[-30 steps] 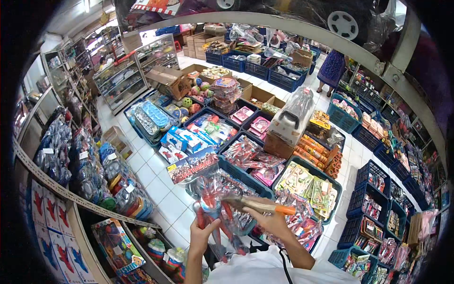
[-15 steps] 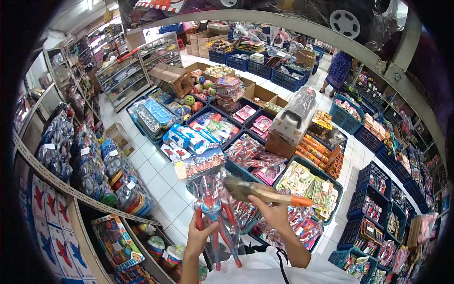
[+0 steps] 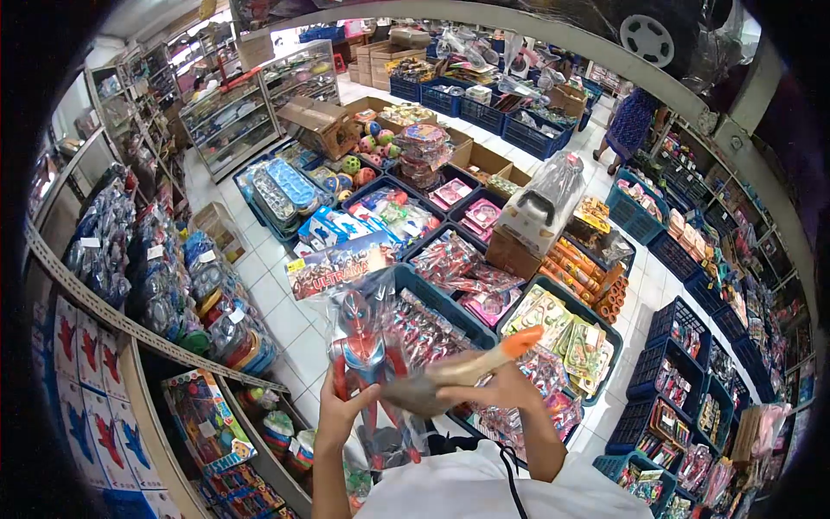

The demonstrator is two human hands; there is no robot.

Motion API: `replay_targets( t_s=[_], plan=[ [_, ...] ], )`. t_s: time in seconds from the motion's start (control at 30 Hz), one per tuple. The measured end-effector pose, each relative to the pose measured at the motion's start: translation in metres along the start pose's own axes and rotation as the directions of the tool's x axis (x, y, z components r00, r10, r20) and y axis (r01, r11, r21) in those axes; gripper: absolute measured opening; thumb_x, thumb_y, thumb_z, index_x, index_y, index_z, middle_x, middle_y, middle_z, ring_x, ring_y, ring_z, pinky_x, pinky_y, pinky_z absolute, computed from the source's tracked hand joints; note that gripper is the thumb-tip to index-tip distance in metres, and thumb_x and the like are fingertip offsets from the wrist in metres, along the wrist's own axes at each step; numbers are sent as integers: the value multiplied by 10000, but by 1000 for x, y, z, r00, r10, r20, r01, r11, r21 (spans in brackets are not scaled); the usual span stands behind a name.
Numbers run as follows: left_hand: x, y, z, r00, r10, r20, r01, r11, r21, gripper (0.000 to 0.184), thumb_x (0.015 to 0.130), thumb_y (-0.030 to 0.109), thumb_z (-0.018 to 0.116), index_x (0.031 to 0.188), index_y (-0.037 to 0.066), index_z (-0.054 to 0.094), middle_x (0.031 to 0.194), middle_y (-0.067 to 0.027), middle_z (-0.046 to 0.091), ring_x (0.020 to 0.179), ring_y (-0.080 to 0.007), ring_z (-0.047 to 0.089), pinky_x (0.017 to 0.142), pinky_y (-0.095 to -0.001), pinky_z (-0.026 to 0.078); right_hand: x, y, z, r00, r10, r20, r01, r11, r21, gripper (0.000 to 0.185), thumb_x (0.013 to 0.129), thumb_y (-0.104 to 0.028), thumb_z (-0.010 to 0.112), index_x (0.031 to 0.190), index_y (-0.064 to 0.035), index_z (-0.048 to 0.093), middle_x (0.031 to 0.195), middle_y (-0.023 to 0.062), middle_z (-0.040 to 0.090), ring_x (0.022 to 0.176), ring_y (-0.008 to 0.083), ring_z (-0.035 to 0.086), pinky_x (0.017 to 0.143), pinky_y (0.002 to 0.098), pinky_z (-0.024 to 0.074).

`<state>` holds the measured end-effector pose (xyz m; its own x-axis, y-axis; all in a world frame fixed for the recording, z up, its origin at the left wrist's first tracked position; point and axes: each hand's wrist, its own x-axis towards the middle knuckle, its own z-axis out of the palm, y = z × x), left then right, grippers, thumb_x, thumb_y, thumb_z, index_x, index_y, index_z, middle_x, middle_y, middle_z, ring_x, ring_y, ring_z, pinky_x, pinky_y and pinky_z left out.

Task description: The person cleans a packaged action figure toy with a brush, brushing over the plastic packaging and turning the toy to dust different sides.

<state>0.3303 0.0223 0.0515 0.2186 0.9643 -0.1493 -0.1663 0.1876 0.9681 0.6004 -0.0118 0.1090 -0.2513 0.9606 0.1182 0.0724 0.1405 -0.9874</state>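
Note:
My left hand point(image 3: 344, 408) grips a red, blue and silver toy action figure point(image 3: 356, 336) by its side. The figure is upright in a clear plastic bag with a printed header card point(image 3: 340, 268) at the top. In my right hand point(image 3: 508, 391) is a brush point(image 3: 474, 367) with dark bristles, a light handle and an orange handle end. Its bristles, blurred, lie across the figure's lower body and hide part of it. The fingers of my right hand are wrapped round the handle.
Blue crates point(image 3: 450, 304) of bagged toys stand just ahead. Shelves with hanging packaged toys point(image 3: 164, 285) run along the left, and more stacked crates point(image 3: 670, 372) stand at the right. A grey metal beam point(image 3: 484, 16) crosses overhead. A person in a patterned garment point(image 3: 634, 125) stands at the back.
The brush has swept down and left from beside the figure onto its body, its orange end now tipped upward. The bagged figure has shifted slightly left, and its header card has tilted.

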Motion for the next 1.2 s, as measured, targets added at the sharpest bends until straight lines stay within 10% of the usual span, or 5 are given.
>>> replay_targets(
  t_s=[0.27, 0.4, 0.57, 1.0, 1.2],
  plan=[
    [-4, 12, -4, 999, 34, 11, -34, 999, 17, 633, 794, 20, 768, 1346, 22, 459, 1168, -53, 624, 1054, -152, 607, 917, -308, 491, 24, -9, 10, 819, -428, -381, 302, 887, -349, 274, 791, -18, 775, 1059, -42, 725, 1060, 101, 721, 876, 190, 703, 770, 318, 563],
    [-10, 12, -11, 1000, 28, 7, -28, 1000, 1, 631, 797, 6, 754, 1353, 16, 455, 1146, -49, 631, 1042, -146, 609, 905, -304, 493, 20, -22, 3, 822, -404, 401, 549, 748, -373, 272, 786, -38, 783, 1053, -50, 735, 1037, 107, 728, 864, 225, 714, 752, 332, 574],
    [-15, 12, -13, 998, 61, -6, -62, 996, -69, 648, 794, 1, 748, 1366, 10, 445, 1158, -55, 629, 1039, -148, 611, 915, -308, 487, 35, -21, 13, 735, -671, -95, 470, 606, -641, 259, 796, -96, 790, 1043, -39, 735, 1021, 91, 732, 837, 234, 721, 755, 316, 576],
    [-39, 42, -60, 999, -14, 48, 14, 1000, 13, 690, 783, 19, 776, 1382, 28, 434, 1119, -58, 641, 1025, -153, 618, 919, -321, 494, 17, -50, 74, 849, -305, -431, 136, 915, -379, 366, 829, -58, 741, 1182, -6, 664, 1059, 120, 724, 910, 212, 711, 819, 299, 553],
    [-42, 51, -77, 999, 40, 23, -40, 999, -9, 700, 781, 50, 789, 1384, 27, 433, 1148, -56, 630, 1041, -149, 603, 921, -319, 482, 3, -65, 69, 965, -247, 87, 261, 886, -384, 419, 822, -56, 730, 1230, -18, 642, 988, 118, 728, 786, 200, 702, 745, 282, 545]
  ],
)
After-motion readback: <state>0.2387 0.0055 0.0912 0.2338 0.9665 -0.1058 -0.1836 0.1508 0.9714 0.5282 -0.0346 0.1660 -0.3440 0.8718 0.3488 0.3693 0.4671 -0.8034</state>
